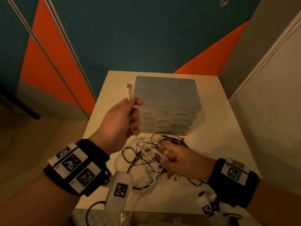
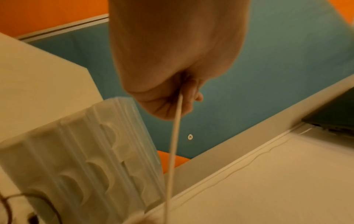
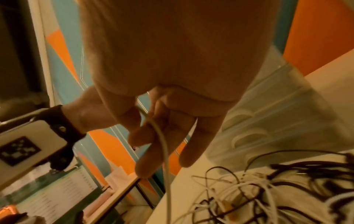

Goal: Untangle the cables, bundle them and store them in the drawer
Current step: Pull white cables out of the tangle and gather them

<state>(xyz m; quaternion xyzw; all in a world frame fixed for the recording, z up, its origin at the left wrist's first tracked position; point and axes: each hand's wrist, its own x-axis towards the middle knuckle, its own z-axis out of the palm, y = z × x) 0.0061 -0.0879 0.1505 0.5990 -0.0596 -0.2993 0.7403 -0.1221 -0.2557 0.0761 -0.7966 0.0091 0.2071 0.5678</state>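
A heap of tangled cables (image 1: 151,154) — white ones and dark ones looped through each other — lies on the white table (image 1: 224,128), just in front of a stack of clear plastic drawers (image 1: 167,101). One white cable (image 1: 129,93) rises out of the heap; its metal plug points up, beside the top left corner of the drawers.

The left hand (image 1: 122,121) is raised above the table and pinches that white cable just below the plug, between thumb and forefinger, with the other fingers curled in; the left wrist view shows the cord (image 2: 173,151) running down out of the closed fist.

The right hand (image 1: 180,160) sits low at the right side of the heap, fingers bent around white strands, and a thin white cord (image 3: 162,145) passes between its fingers.

Both wrists carry black bands with printed marker tags. Behind the table stands a wall of blue and orange panels (image 1: 130,38).
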